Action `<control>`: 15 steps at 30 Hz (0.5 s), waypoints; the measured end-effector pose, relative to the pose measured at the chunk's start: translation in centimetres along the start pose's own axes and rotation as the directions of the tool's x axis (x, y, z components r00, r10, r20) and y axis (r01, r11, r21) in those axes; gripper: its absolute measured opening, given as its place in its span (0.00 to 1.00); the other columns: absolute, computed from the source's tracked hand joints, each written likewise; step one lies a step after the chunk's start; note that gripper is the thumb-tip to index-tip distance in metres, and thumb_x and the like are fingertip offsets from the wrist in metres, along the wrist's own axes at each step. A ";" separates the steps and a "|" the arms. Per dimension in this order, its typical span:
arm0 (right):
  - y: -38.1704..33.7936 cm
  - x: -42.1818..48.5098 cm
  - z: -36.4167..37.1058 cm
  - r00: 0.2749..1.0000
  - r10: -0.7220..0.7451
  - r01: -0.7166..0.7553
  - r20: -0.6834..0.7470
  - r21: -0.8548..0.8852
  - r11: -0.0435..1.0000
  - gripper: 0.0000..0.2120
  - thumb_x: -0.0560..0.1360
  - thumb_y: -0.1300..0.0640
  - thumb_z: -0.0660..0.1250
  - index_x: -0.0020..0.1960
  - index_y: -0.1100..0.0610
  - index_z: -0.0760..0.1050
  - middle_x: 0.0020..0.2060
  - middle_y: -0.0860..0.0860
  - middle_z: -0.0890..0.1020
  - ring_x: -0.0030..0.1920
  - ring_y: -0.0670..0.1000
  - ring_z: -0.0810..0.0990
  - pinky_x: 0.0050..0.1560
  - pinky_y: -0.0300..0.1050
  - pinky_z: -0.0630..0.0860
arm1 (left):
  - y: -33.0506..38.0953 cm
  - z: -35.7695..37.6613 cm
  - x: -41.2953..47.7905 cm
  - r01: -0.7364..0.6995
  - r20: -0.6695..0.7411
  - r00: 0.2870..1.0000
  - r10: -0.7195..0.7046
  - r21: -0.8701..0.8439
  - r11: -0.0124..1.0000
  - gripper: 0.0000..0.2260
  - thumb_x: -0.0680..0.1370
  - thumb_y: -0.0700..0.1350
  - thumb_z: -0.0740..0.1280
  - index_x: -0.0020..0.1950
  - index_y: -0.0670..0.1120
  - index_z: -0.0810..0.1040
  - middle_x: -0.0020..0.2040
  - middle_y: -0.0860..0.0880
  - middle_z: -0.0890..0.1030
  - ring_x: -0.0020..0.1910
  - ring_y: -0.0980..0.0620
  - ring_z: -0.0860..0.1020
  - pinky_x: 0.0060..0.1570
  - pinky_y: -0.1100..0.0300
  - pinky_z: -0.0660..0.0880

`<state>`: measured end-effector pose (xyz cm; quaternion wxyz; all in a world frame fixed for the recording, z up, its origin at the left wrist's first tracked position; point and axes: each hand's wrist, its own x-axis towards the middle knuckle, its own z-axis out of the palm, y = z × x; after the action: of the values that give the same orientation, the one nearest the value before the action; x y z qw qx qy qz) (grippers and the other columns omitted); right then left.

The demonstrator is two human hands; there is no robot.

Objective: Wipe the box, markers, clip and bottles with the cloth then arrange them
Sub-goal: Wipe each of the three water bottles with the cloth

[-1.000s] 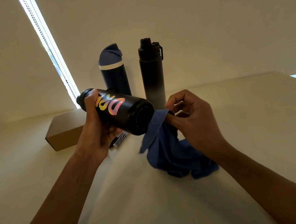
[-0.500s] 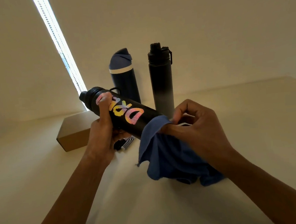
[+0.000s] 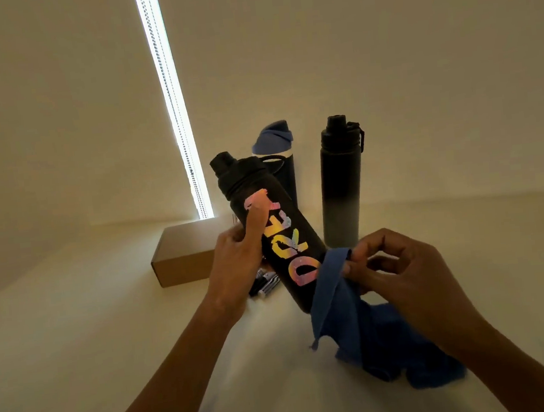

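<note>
My left hand (image 3: 236, 262) grips a black bottle with colourful lettering (image 3: 280, 235), tilted with its cap up and to the left. My right hand (image 3: 400, 276) pinches a blue cloth (image 3: 359, 333) against the bottle's lower end; the rest of the cloth lies bunched on the table. A navy bottle with a blue lid (image 3: 274, 139) stands behind, partly hidden. A tall black bottle fading to grey (image 3: 342, 185) stands upright to its right. A brown cardboard box (image 3: 185, 254) lies at the left. Markers (image 3: 265, 284) lie below my left hand, mostly hidden.
Everything sits on a pale table (image 3: 110, 337) against a plain wall. A bright strip of light (image 3: 170, 99) runs down the wall behind the box.
The lettered bottle has swung from lying nearly level to a steeper tilt with its cap raised. The cloth now covers its lower end. The view has shifted lower.
</note>
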<state>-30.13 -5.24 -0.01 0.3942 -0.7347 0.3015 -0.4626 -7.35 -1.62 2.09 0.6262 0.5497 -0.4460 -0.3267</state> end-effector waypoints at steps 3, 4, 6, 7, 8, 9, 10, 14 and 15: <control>-0.1 -0.1 -0.9 0.981 0.064 -0.055 0.185 -0.057 0.997 0.15 0.67 0.40 0.75 0.46 0.50 0.83 0.44 0.47 0.86 0.44 0.49 0.86 0.46 0.41 0.82 | -0.1 -0.1 0.0 -0.020 0.032 0.999 0.021 -0.008 1.000 0.31 0.71 0.70 0.60 0.58 0.48 0.83 0.48 0.51 0.88 0.48 0.52 0.87 0.47 0.61 0.80; -0.3 -0.1 -1.4 0.979 0.072 -0.051 0.190 -0.112 0.992 0.11 0.68 0.45 0.75 0.45 0.50 0.83 0.43 0.47 0.86 0.43 0.49 0.85 0.45 0.41 0.82 | -0.1 -0.2 0.0 -0.033 0.040 0.999 0.033 -0.007 0.999 0.31 0.71 0.70 0.60 0.58 0.47 0.82 0.49 0.50 0.88 0.48 0.53 0.87 0.46 0.63 0.80; -0.6 -0.2 -2.2 0.972 0.110 -0.063 0.207 -0.219 0.974 0.07 0.69 0.50 0.75 0.46 0.49 0.83 0.43 0.45 0.85 0.45 0.47 0.85 0.47 0.42 0.82 | -0.1 -0.1 0.0 -0.062 0.050 0.997 0.062 0.004 0.998 0.31 0.70 0.70 0.60 0.58 0.47 0.82 0.48 0.52 0.88 0.48 0.54 0.87 0.41 0.68 0.80; -0.7 -0.2 -2.5 0.962 0.136 -0.070 0.236 -0.269 0.961 0.07 0.69 0.51 0.77 0.46 0.48 0.83 0.44 0.43 0.85 0.47 0.45 0.84 0.48 0.43 0.82 | -0.1 -0.1 0.1 -0.076 0.053 0.996 0.075 0.015 0.997 0.32 0.70 0.70 0.60 0.59 0.47 0.82 0.48 0.52 0.88 0.47 0.55 0.87 0.41 0.68 0.80; -0.8 -0.2 -2.7 0.954 0.158 -0.077 0.256 -0.299 0.951 0.07 0.69 0.52 0.77 0.46 0.47 0.83 0.44 0.42 0.85 0.48 0.44 0.84 0.50 0.43 0.82 | -0.1 -0.1 0.1 -0.089 0.056 0.995 0.087 0.028 0.996 0.32 0.69 0.70 0.60 0.59 0.47 0.82 0.48 0.52 0.88 0.48 0.55 0.87 0.43 0.68 0.80; -1.1 -0.2 -2.9 0.948 0.169 -0.079 0.269 -0.316 0.945 0.07 0.70 0.54 0.78 0.47 0.46 0.83 0.45 0.41 0.84 0.49 0.44 0.83 0.51 0.44 0.82 | -0.1 -0.1 0.2 -0.100 0.060 0.993 0.097 0.039 0.994 0.33 0.69 0.70 0.61 0.60 0.48 0.82 0.49 0.53 0.88 0.48 0.54 0.87 0.45 0.66 0.80; -1.1 -0.2 -3.1 0.952 0.170 -0.078 0.255 -0.333 0.940 0.08 0.71 0.56 0.77 0.47 0.46 0.83 0.46 0.41 0.84 0.50 0.43 0.83 0.52 0.45 0.82 | -0.1 -0.1 0.2 -0.109 0.068 0.992 0.106 0.043 0.993 0.33 0.69 0.70 0.61 0.61 0.48 0.81 0.50 0.52 0.88 0.49 0.53 0.87 0.48 0.63 0.80; -1.3 -0.1 -3.1 0.992 0.087 -0.058 0.093 -0.274 0.960 0.07 0.74 0.56 0.74 0.50 0.47 0.80 0.50 0.42 0.83 0.53 0.45 0.83 0.52 0.49 0.82 | 0.0 -0.3 0.1 -0.147 0.111 0.984 0.140 0.051 0.988 0.30 0.70 0.68 0.62 0.60 0.48 0.81 0.50 0.52 0.88 0.50 0.52 0.87 0.49 0.62 0.81; -1.5 -0.2 -2.7 0.990 0.104 -0.083 0.093 -0.211 0.974 0.09 0.73 0.52 0.75 0.52 0.47 0.80 0.51 0.42 0.83 0.54 0.45 0.83 0.54 0.49 0.81 | 0.0 -0.2 -0.1 -0.158 0.122 0.981 0.151 0.056 0.986 0.29 0.70 0.68 0.63 0.59 0.49 0.81 0.50 0.52 0.88 0.50 0.52 0.87 0.46 0.63 0.81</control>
<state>-32.56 -5.16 1.92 0.3521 -0.7796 0.3614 -0.3709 -7.18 -1.47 2.09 0.6042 0.5133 -0.5339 -0.2940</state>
